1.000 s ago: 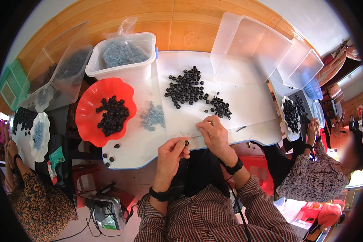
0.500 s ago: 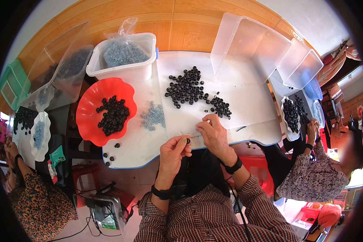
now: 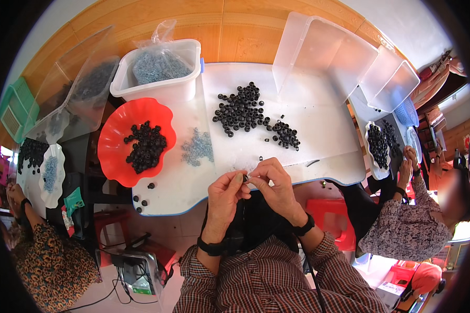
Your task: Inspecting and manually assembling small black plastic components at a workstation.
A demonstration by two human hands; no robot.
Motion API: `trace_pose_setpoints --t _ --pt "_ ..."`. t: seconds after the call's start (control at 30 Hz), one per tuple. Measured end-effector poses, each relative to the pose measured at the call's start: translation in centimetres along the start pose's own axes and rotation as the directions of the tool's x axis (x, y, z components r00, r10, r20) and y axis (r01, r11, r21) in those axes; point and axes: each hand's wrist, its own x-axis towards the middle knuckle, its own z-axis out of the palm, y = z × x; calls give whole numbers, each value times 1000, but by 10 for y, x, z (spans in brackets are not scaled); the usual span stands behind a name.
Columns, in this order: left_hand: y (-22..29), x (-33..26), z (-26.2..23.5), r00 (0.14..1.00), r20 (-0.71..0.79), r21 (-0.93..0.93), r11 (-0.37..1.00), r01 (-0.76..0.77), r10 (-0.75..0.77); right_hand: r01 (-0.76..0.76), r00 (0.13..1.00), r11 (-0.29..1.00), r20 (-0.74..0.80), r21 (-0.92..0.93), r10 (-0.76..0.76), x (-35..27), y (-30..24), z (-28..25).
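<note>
A small hand-work shop: loose black parts heaped on a white table, a red bowl of more, a tub of bagged bits, people on either side. Wood panelling and, at the warped right edge, perhaps a curtain look homelike.

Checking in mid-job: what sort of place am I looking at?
Probably a small hand-assembly workshop: loose black parts lie heaped on a white table, a white tub holds a bag of bluish pieces, and co-workers flank the person.

Left hand, right hand, close together, fingers pinched
</note>
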Motion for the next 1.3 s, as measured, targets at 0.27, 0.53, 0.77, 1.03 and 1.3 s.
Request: trace_pose_setpoints --t 0.27,0.53,0.77,1.03,1.3 --pt "2 -3 3 1000 -3 40 999 -1 1 -3 1000 1000 -7 -3 3 -2 2 1" --pt "4 -9 -2 994 102 229 972 -61 38 -102 989 989 116 108 89 -8 5 -10" --pt "6 -10 -8 972 224 345 939 -8 -75 -450 881 800 341 397 327 -12 6 -22" --pt "-1 -7 -4 980 178 -63 993 100 -88 -541 841 714 297 444 452 -9 -1 -19" --pt "-4 -8 0 991 127 83 996 36 -47 -477 879 781 222 403 423 -13 3 -10"
